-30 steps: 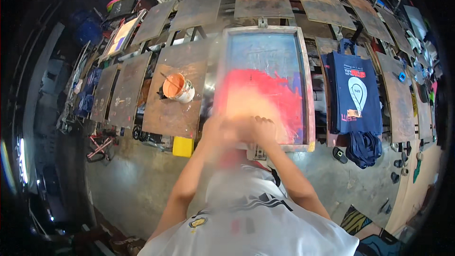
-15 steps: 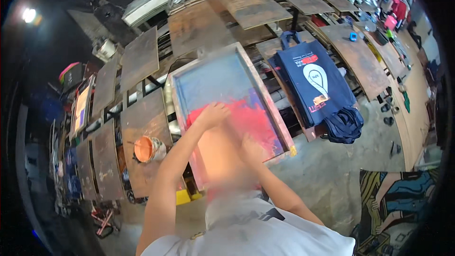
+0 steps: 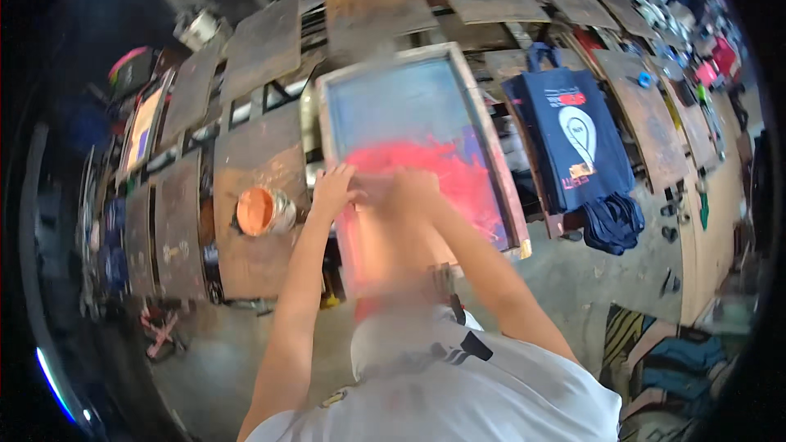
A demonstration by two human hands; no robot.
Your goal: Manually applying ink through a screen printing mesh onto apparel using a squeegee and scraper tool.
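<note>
Frame [image 3: 489, 137] spreads out below, long axis running near to far, far end leaning left. Blue bag [image 3: 573, 143] sits off the frame's right rail, orange-filled bucket [image 3: 285, 213] off its left, neither in my way. Left hand [image 3: 333, 191], curled, at the frame's left rail; right hand [image 3: 417, 190] over its middle (holding or not, I can't tell for either); blurred bar [image 3: 375, 188] between them, near both.
</note>
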